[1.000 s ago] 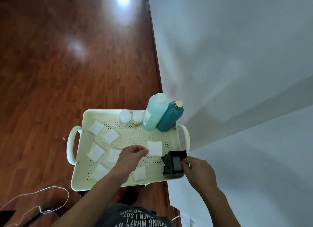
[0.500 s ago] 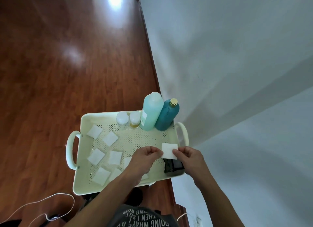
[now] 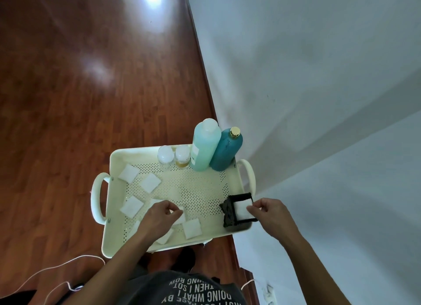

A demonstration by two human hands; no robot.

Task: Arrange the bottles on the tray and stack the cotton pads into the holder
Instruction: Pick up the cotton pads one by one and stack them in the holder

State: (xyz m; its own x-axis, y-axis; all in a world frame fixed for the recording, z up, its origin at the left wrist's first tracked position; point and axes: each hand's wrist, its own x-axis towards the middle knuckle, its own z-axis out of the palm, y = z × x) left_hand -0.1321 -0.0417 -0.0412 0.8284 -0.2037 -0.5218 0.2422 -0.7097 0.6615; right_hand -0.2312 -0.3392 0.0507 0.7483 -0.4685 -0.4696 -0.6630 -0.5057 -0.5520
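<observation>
- A cream perforated tray [image 3: 114, 168] with a loop handle at each end is being viewed from above; a wooden floor [image 3: 68, 88] is lying to its left and a white wall [image 3: 319, 77] is running close along its right handle.
- Four bottles are standing along the tray's far edge: two small capped ones [image 3: 165, 155] at left, then a tall pale-green bottle [image 3: 205, 145], then a teal bottle [image 3: 226, 150] with a gold cap in the far right corner.
- A black holder [image 3: 230, 210] is sitting in the near right corner, against the tray's rim.
- A white pad [image 3: 243, 208] is being held in the holder's open top by the right hand [image 3: 271, 216], thumb and fingertips pinched together on the pad's right edge.
- The left hand [image 3: 159, 218] is being held over the near middle of the tray, fingers closed on the edge of another pad [image 3: 181, 217].
- Loose pads are lying flat across the left half: three clear ones [image 3: 129, 173] toward the left rim, one [image 3: 192, 228] near the front edge, others partly hidden under the left forearm.
- The tray's centre and right middle are lying bare between bottles and holder.
</observation>
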